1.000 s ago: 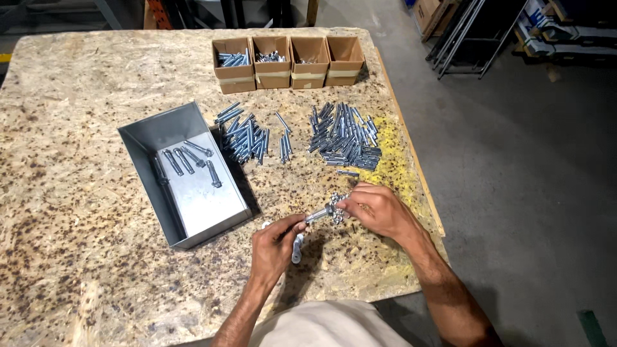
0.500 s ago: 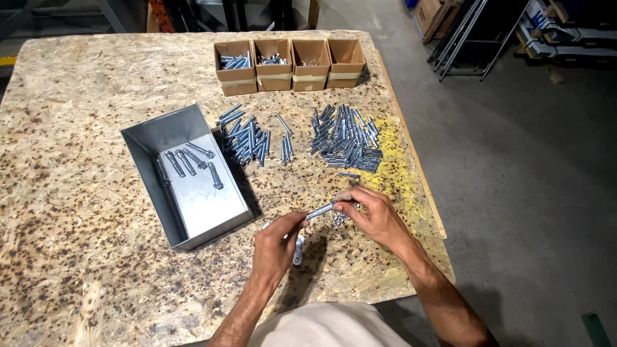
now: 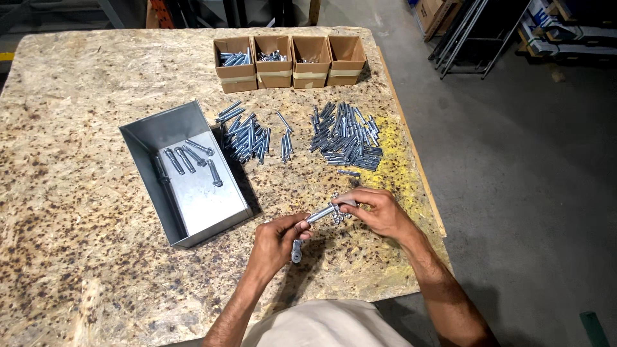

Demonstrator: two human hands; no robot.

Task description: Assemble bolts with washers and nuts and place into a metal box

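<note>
My left hand grips the lower end of a silver bolt that slants up to the right, and a second bolt hangs down from the same hand. My right hand pinches the upper end of the slanted bolt, where small nuts or washers lie on the board just below. Both hands work near the front edge of the chipboard table.
A grey metal bin holding several bolts stands to the left. Two heaps of loose bolts and sleeves lie behind the hands. Several open cardboard boxes line the far edge. Concrete floor lies to the right.
My hands have stayed in place over the front of the table. The right hand's fingers have shifted slightly along the bolt's upper end.
</note>
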